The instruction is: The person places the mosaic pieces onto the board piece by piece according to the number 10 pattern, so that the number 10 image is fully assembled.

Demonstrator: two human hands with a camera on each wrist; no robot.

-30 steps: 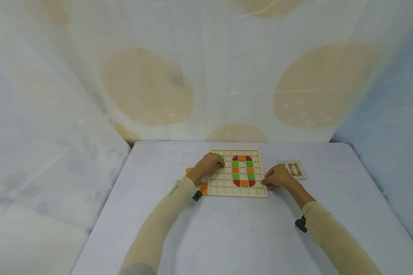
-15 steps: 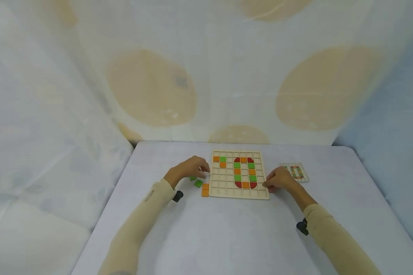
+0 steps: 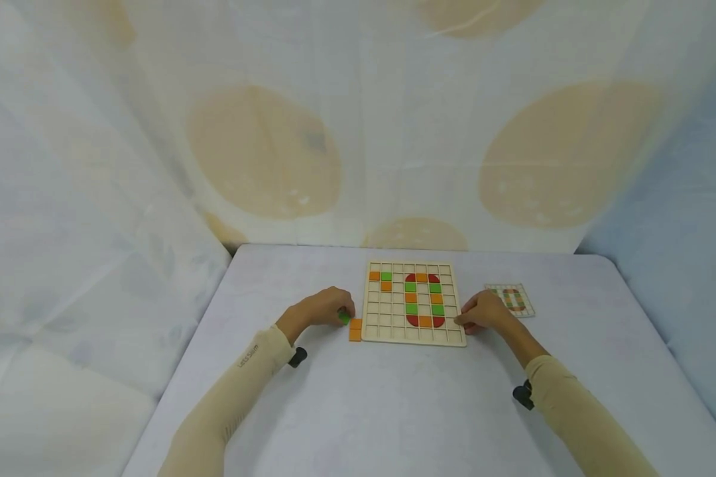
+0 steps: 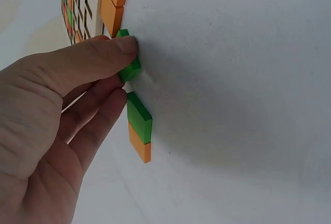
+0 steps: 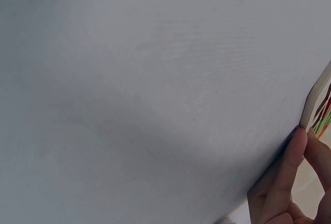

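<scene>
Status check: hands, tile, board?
Left hand pinches green tile on the table, beside the grid board. Right hand grips board's right edge. Loose orange tiles lie between tile and board.

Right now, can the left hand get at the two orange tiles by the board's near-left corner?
Probably yes. The left hand pinches a green tile right beside the orange tiles, and only bare table lies between.

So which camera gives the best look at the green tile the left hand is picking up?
The left wrist view: the green tile is pinched by the left hand, close up. The head view shows only a green speck at the fingertips. The right wrist view misses it.
</scene>
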